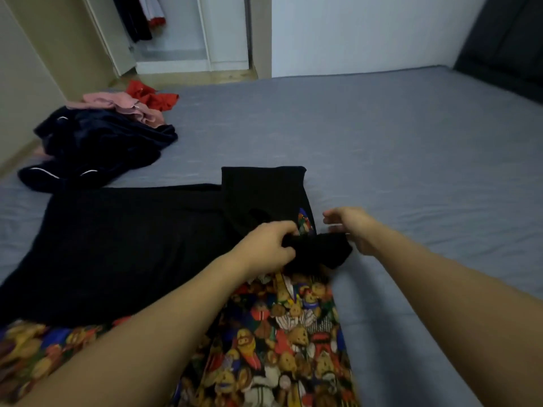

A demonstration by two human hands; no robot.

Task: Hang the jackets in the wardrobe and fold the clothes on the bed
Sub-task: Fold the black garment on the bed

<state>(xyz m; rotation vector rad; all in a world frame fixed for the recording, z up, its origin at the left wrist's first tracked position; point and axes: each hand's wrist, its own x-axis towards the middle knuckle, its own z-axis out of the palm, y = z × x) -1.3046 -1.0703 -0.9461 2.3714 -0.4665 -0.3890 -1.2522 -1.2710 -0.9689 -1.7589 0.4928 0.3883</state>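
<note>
Garment: you are working on a black garment [123,245] with a teddy-bear print panel [282,333], spread flat on the grey bed [411,160] directly in front of you, one part already folded over near the far end.
Left hand: your left hand [269,248] has its fingers curled round a bunched black piece of the cloth, probably a sleeve, near the garment's middle.
Right hand: your right hand [352,227] sits just beside the same black piece at its right end; its fingers look loosely spread, though the frame is blurred there and you cannot tell whether they pinch the cloth.
Handling: judge it soft, light and limp (it will sag and crease wherever you let go), so it needs both hands and the flat bed under it.
Where to hold: take it at edges and seams, such as the sleeve end and shoulder line, rather than a fistful mid-panel, which will drag the layers underneath.
Other clothes: a dark navy heap [97,148], pink cloth [117,105] and red cloth [150,95] lie well apart at the far left corner.
Wardrobe: the wardrobe [173,33] stands open beyond the bed, dark items hanging inside.
</note>
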